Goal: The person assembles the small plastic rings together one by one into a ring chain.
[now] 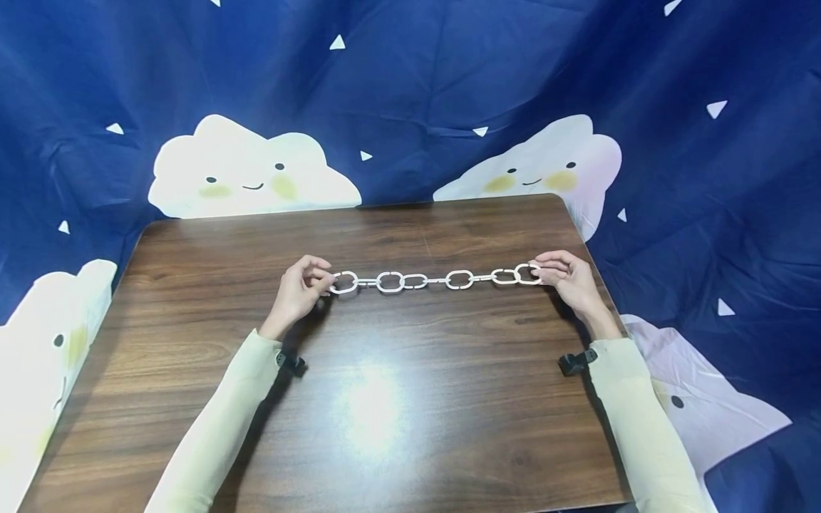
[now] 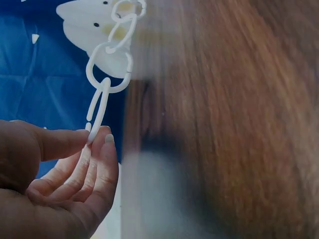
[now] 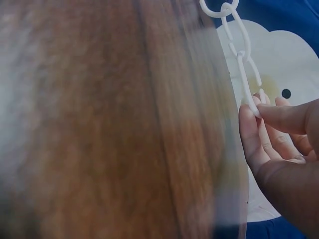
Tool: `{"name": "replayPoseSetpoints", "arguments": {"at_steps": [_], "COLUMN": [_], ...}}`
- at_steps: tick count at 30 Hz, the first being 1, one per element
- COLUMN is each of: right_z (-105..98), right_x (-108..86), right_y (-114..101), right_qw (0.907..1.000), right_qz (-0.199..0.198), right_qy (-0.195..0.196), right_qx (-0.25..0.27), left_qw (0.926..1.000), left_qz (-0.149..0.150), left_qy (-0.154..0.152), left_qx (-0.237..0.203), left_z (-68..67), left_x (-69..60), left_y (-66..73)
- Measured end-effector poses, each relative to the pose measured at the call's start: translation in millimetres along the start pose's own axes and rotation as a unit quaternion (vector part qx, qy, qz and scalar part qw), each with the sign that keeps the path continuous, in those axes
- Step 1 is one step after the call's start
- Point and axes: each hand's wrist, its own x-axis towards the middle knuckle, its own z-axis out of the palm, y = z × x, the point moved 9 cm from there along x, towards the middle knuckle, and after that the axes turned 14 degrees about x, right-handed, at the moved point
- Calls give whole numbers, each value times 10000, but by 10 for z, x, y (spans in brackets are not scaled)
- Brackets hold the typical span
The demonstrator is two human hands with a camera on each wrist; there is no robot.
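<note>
A white plastic chain of several oval links stretches nearly straight from side to side between my two hands. My left hand pinches the link at its left end between thumb and fingers. At the other end, my right hand pinches the last link in the same way. In the left wrist view, the pinched link shows a small split in its side. The right wrist view shows the end link held between thumb and forefinger.
Beneath the hands lies a brown wood-grain table with a bright light reflection. Behind and beside it hangs a blue cloth printed with white smiling clouds and small triangles. A dark camera is strapped at each wrist, over pale sleeves.
</note>
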Motion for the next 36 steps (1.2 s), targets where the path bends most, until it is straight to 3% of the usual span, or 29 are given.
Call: {"name": "replayPoseSetpoints", "arguments": {"at_steps": [9,14,23,29,36], "right_z": [36,87,206,226,224], "right_x": [137,187,228,264,198], "right_y": [94,74,84,106,12], "right_qw": [9991,9974,9935,9841,9649], "right_qz": [314,227,215,200,79], "right_qy": [95,35,-112,-144,-97], "right_qx": [-279,-683,-1112,-1760,-2622], "left_qw": [9993,9988,9973,9953,9965], "left_qz": [-284,-409,-367,-272,-303], "left_qy": [20,35,125,200,98], "left_qx": [226,282,623,905,770], "left_z": [58,85,128,156,144], "left_x": [122,165,187,194,133], "left_y": [-127,-147,-142,-109,-106]}}
